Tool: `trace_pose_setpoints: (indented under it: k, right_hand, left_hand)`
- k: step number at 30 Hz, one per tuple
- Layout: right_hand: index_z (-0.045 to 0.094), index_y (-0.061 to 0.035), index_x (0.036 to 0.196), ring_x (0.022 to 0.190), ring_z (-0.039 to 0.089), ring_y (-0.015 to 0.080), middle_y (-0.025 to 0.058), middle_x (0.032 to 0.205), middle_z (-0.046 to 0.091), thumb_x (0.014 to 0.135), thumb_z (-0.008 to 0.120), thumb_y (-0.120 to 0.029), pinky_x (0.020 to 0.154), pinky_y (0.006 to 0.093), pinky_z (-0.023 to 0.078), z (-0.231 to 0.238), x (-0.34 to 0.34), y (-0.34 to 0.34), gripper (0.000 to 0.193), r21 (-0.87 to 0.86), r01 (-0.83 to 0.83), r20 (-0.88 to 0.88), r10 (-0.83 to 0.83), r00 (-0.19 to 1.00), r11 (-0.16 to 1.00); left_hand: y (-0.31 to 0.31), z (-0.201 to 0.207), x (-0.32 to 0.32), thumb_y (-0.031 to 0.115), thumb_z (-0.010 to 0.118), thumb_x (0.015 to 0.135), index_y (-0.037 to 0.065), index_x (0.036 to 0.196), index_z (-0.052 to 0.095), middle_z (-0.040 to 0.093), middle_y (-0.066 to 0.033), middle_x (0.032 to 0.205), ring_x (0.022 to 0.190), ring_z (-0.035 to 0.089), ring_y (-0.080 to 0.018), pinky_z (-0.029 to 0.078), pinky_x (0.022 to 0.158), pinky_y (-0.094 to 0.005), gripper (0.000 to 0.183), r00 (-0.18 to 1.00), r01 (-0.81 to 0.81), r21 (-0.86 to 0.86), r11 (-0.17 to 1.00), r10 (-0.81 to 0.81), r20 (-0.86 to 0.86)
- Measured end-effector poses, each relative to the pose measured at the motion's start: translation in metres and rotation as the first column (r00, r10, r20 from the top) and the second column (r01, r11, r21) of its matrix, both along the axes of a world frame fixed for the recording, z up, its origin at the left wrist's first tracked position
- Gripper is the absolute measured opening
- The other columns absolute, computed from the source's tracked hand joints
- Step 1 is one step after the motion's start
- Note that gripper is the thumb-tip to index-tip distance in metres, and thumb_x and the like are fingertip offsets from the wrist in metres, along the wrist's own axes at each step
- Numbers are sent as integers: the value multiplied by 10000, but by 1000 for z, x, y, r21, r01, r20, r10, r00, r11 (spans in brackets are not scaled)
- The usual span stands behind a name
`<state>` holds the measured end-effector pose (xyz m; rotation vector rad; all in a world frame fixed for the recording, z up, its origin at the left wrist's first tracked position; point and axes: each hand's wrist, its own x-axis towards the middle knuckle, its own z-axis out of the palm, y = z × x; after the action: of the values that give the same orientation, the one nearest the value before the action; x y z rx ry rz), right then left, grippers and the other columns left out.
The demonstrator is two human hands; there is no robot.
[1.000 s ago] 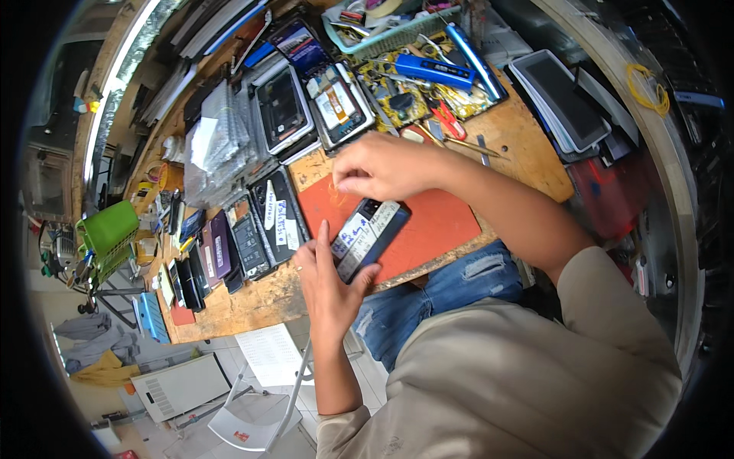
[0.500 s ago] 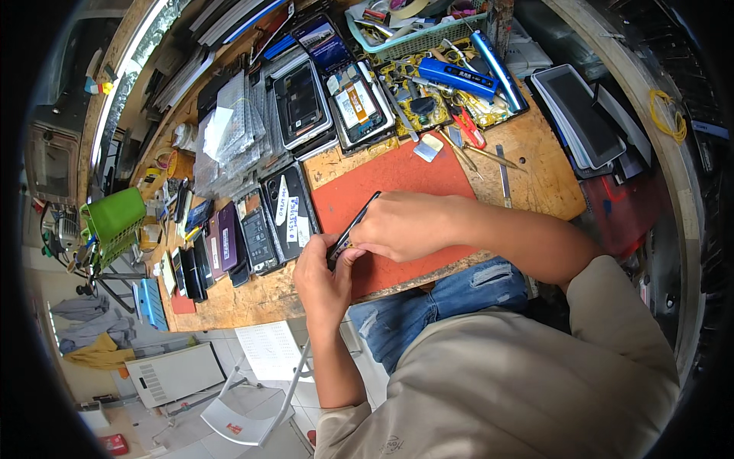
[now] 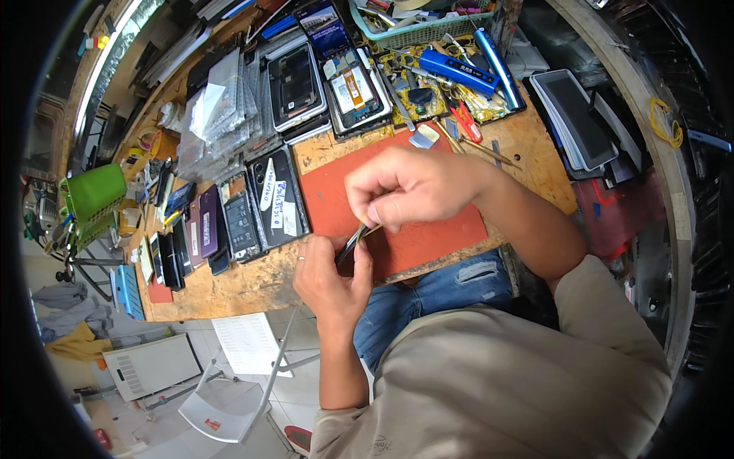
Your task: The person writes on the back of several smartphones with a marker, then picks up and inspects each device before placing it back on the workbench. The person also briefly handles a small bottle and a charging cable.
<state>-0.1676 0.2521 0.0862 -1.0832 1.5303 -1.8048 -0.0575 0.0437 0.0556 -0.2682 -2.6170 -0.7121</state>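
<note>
Over the near part of the red mat (image 3: 451,241), my left hand (image 3: 329,279) grips a thin, dark, phone-like piece (image 3: 349,249) tilted up on edge. Its face is mostly hidden by the fingers. My right hand (image 3: 409,187) is just above it, thumb and forefinger pinched at its upper end. Something thin and narrow shows below those fingertips, too small to name. Left of the mat, a dark phone back cover (image 3: 269,218) with white labels lies beside an opened phone with its battery (image 3: 241,223) showing.
Another opened phone (image 3: 353,92) and a phone frame (image 3: 294,88) lie at the back. Red-handled pliers (image 3: 466,124), tweezers and a blue tool (image 3: 459,73) are back right. Phones and tablets (image 3: 573,122) are stacked at right. A green basket (image 3: 95,191) stands far left.
My right hand has lifted and turned, leaving only its fingertips at the upper end of the piece. My left hand still holds it. The view has shifted slightly.
</note>
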Motion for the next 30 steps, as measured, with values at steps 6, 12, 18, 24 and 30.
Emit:
trace_pose_setpoints:
  k: [6, 12, 18, 24, 30]
  right_hand:
    - [708, -20, 894, 670, 540, 56, -19, 734, 628, 921, 694, -136, 587, 262, 440, -13, -22, 4, 120, 298, 353, -12, -366, 930, 887]
    - [714, -7, 893, 705, 587, 80, 6, 747, 657, 918, 693, -130, 654, 258, 482, -32, -26, -11, 127, 448, 289, 24, -334, 942, 846]
    - [725, -41, 1101, 725, 661, 98, 51, 864, 737, 1005, 594, -147, 639, 251, 513, -29, -20, -8, 194, 278, -279, 199, 229, 953, 919]
    - [735, -15, 1173, 831, 755, 298, 159, 924, 771, 951, 661, -109, 764, 386, 593, -30, -19, -10, 252, 573, 191, -399, 69, 914, 797]
    - [359, 44, 1532, 1273, 619, 380, 216, 1604, 409, 687, 922, -218, 901, 422, 606, -33, 10, -39, 1048, 81, 685, -825, -337, 453, 724]
  left_hand:
    - [-1, -7, 4, 127, 760, 846, 28, 879, 624, 601, -129, 800, 741, 599, -352, 451, 640, -449, 172, 998, 37, -26, 999, -39, -57]
    - [-13, -16, 10, 94, 721, 957, -2, 992, 604, 617, -96, 876, 774, 577, -199, 477, 757, -325, 155, 989, 102, 467, 879, -40, -142]
    - [-37, -17, -7, 204, 556, 1105, 31, 1091, 560, 649, -42, 1035, 922, 595, -99, 503, 855, -291, 173, 992, 75, 964, 257, 79, -98]
    - [-95, -2, -24, 241, 613, 1079, 36, 1085, 580, 692, -51, 1068, 928, 643, -125, 539, 844, -306, 208, 977, 71, 987, 142, 188, -97]
    - [-82, -14, -29, 168, 617, 1070, 24, 1186, 596, 716, -77, 1069, 896, 678, -120, 576, 792, -275, 185, 988, -7, 978, 206, 154, -25]
